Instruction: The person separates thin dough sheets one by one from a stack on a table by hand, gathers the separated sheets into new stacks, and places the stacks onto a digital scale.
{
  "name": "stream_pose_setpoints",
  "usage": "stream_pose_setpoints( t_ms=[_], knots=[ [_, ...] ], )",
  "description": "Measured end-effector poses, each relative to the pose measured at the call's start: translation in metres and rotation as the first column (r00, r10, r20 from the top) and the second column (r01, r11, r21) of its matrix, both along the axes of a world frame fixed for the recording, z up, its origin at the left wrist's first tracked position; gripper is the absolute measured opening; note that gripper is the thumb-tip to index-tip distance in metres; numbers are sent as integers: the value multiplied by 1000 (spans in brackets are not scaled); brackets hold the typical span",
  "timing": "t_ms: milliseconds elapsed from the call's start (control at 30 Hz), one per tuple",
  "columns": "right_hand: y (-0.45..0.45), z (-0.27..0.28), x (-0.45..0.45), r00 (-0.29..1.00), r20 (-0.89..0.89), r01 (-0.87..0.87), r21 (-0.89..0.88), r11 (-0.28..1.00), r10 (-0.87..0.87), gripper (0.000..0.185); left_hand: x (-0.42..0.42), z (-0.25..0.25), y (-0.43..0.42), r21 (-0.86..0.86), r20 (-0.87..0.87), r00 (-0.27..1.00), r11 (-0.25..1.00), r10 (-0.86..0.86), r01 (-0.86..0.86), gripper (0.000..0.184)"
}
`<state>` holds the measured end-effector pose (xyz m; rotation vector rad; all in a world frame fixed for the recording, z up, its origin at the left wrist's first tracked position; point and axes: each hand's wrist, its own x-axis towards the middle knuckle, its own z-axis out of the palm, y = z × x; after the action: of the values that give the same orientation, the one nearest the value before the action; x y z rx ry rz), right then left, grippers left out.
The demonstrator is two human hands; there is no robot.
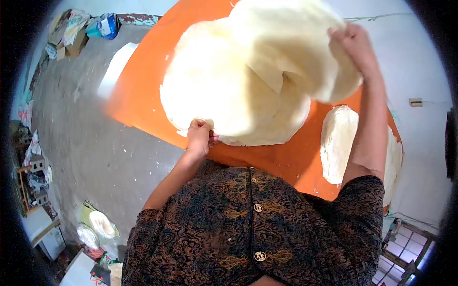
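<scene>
With fingers of the left hand (198,137) pinched on the pile (205,76) just beyond them and of the right hand (354,45) clamped on the sheet (291,28) spreading leftward, pull gently, evenly.

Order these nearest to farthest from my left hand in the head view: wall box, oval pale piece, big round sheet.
1. Big round sheet: touching your left hand.
2. Oval pale piece: orange surface, right side.
3. Wall box: far right.

The orange tabletop (143,90) carries broad pale sheets (210,81) and narrower pieces (339,143).
</scene>
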<state>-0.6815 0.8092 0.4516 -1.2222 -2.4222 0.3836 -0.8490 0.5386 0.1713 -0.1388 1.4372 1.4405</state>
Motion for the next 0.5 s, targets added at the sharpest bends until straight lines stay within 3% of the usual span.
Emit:
stream_pose_setpoints(
  t_ms=[33,67,133,167,233,300,333,400,433,500],
  knots=[
    [10,15,2,1000,-7,1,100,995,-1,24,-1,-5,-1,5,-3,1000,1000,-24,24,10],
    [-1,36,-4,977,192,44,245,969,-93,19,-1,-6,-2,7,-14,999,999,-41,41,9],
    [-31,45,-12,975,175,79,289,954,-134,18,-2,-3,-3,13,-41,997,997,-71,72,9],
    [-39,40,-11,996,92,-11,194,981,-7,18,-4,3,-5,13,-2,995,995,-95,95,6],
    [-52,17,-4,969,-104,-222,25,975,223,18,-21,15,-13,41,-34,941,941,-336,337,8],
    [-70,4,3,958,-248,-223,-315,923,147,19,-33,33,-17,89,-28,887,883,-461,461,21],
    [-75,-2,8,940,-303,-284,-439,853,157,23,-34,39,-15,108,25,910,907,-413,408,24],
    [-74,-8,17,951,-189,-308,-480,822,246,26,-38,47,-6,135,123,941,945,-315,298,31],
    [-72,-12,17,950,-225,-305,-524,796,216,26,-41,40,2,192,161,945,948,-286,254,44],
    [-69,-18,18,947,-287,-294,-608,737,142,27,-45,40,16,280,288,929,948,-232,150,50]
  ],
)
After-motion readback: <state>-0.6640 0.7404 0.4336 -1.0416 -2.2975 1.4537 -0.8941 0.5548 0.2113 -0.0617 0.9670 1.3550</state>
